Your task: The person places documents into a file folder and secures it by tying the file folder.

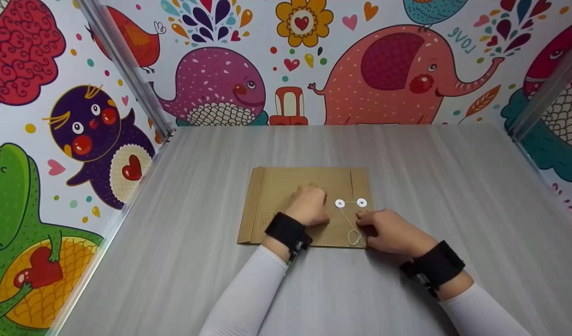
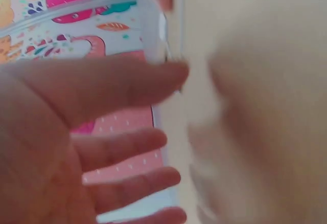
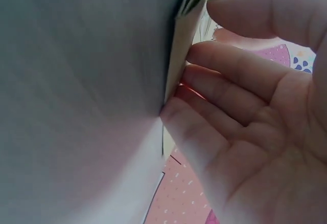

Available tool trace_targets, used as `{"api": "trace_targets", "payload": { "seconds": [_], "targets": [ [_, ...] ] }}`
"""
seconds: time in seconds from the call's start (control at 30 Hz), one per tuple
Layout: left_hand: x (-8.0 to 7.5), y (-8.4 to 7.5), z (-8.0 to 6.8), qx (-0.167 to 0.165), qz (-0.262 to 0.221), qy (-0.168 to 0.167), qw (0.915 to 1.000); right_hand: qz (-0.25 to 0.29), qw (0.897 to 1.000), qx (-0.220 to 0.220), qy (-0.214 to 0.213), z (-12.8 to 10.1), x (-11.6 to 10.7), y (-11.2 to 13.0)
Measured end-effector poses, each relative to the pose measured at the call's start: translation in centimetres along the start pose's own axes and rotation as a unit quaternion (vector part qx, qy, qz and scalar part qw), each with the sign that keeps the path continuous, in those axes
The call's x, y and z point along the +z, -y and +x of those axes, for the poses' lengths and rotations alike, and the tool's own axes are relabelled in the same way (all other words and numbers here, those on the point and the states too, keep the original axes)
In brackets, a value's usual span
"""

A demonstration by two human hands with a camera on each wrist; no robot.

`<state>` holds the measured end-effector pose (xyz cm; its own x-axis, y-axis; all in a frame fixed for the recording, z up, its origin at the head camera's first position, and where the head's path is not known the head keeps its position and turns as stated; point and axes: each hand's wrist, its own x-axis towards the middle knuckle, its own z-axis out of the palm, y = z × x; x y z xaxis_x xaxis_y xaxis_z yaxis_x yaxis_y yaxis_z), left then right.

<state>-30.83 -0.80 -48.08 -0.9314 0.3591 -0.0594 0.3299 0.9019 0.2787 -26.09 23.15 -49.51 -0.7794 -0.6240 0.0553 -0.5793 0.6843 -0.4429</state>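
A flat brown kraft document envelope (image 1: 335, 182) lies on the table, its flap side to the right. Two white button discs, one on the body (image 1: 339, 203) and one on the flap (image 1: 361, 202), have a thin string (image 1: 354, 230) running between them and ending in a loose loop. My left hand (image 1: 307, 206) rests on the middle of the envelope, its fingers fairly straight in the left wrist view. At the lower right edge, my right hand (image 1: 393, 232) touches the envelope's side with its fingertips (image 3: 196, 52); the thumb stands apart from them.
The grey wood-grain table (image 1: 188, 186) extends around the envelope on all sides. Cartoon-printed wall panels (image 1: 295, 60) enclose the back and sides, with metal posts (image 1: 127, 65) at the corners. Black straps (image 1: 286, 231) circle both wrists.
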Motion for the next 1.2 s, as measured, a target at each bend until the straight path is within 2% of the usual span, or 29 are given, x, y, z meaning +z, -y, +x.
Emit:
{"api": "trace_targets", "payload": {
  "seconds": [0.17, 0.37, 0.57, 0.67, 0.83, 1.0, 1.1, 1.2],
  "targets": [
    [0.2, 0.1, 0.0, 0.060, 0.008, 0.021, 0.9979, 0.004, 1.000, 0.012, 0.007, 0.0, -0.3, -0.2],
    [-0.5, -0.1, 0.5, 0.072, 0.028, 0.041, 0.9961, -0.006, 1.000, -0.012, 0.009, 0.2, -0.7, -0.3],
    [0.1, -0.2, 2.3, 0.119, 0.047, 0.026, 0.9915, -0.006, 1.000, -0.025, 0.008, 0.3, -0.7, -0.2],
    [0.7, -0.6, 3.4, 0.134, 0.040, 0.039, 0.9894, -0.002, 1.000, -0.019, 0.012, 0.3, -0.6, -0.3],
    [1.2, -1.8, 4.6, 0.142, 0.040, 0.085, 0.9854, -0.002, 1.000, -0.012, 0.013, 0.1, -0.9, -0.2],
    [1.3, -2.5, 4.6, 0.138, 0.051, 0.123, 0.9814, -0.016, 1.000, -0.013, 0.010, -0.1, -1.2, 0.3],
    [1.4, -2.3, 4.1, 0.136, 0.032, 0.128, 0.9818, -0.018, 1.000, 0.014, -0.005, 0.1, -0.8, 1.1],
    [1.5, -1.8, 3.5, 0.132, -0.001, 0.135, 0.9820, -0.017, 0.997, 0.056, -0.041, 0.3, 0.3, 2.2]
  ]
}}
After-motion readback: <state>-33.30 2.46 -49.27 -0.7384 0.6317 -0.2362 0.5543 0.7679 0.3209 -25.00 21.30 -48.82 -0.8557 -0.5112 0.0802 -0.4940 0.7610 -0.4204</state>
